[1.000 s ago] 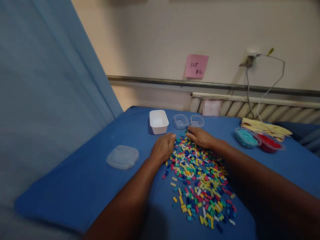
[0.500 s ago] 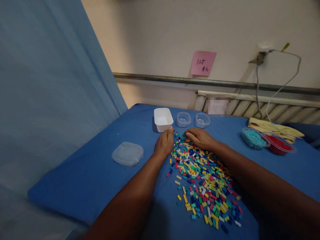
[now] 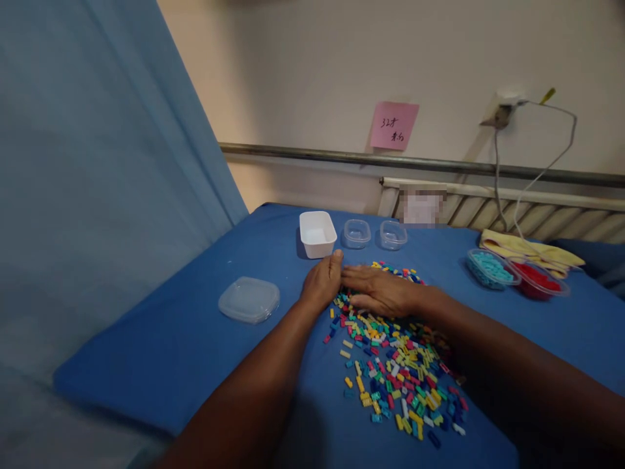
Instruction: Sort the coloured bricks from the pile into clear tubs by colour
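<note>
A heap of small coloured bricks lies spread on the blue table. My left hand rests at the heap's far left edge, fingers together, just in front of a white tub. My right hand lies flat, palm down, across the heap's far end, its fingertips touching the left hand. Neither hand visibly holds a brick. Two small clear tubs stand beyond the hands.
A clear lid lies at the left. At the right stand a tub of teal bricks and a tub of red bricks, with a yellow cloth behind. A blue curtain hangs left; a pink note and cable on the wall.
My right hand has swept left and nearer over the far end of the heap, going flat and meeting the left hand. The left hand has barely moved.
</note>
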Demonstrator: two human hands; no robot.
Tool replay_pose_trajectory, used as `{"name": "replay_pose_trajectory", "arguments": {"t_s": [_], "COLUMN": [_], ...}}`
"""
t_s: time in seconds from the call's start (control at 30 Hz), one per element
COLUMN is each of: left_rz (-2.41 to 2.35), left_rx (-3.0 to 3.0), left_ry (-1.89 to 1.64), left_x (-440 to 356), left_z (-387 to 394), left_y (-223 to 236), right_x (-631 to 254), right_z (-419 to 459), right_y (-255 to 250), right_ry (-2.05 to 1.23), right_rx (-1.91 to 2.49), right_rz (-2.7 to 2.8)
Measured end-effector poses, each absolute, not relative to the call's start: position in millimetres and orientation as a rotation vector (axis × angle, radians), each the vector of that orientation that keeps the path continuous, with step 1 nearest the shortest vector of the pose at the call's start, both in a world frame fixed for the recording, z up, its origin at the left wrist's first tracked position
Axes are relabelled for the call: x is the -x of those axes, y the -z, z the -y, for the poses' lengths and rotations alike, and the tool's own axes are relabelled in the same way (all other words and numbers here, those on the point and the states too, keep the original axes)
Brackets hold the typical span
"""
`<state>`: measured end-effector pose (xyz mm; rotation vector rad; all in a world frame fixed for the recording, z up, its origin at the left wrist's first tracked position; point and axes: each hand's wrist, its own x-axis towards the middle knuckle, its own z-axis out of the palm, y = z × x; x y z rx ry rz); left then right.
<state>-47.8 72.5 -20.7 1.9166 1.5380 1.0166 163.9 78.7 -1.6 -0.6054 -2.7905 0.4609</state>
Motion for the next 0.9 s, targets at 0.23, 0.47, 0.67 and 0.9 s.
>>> {"name": "replay_pose_trajectory", "arguments": {"t_s": [0.23,0.47,0.67,0.9], "left_rz": [-1.158,-1.149,-1.127,-0.978], "left_rx": [-2.216,-2.149,-2.442,-2.633], "left_ry": [-0.688,-0.845,-0.41,-0.159], "left_x": [38,34,31,27], "left_z": [-58,-56,-49,-12], "left_y": [13,10,6,1], "right_x": [-221,-261,-265,-238], "right_z": [-78,-59,-53,22], "right_y": [23,20,34,26], "right_ry": [-0.495,-0.418,-0.467,-0.469], "right_rx": [1.19,1.189,1.369,1.063], "right_rz": [2.704,2.587,2.546,2.664]}}
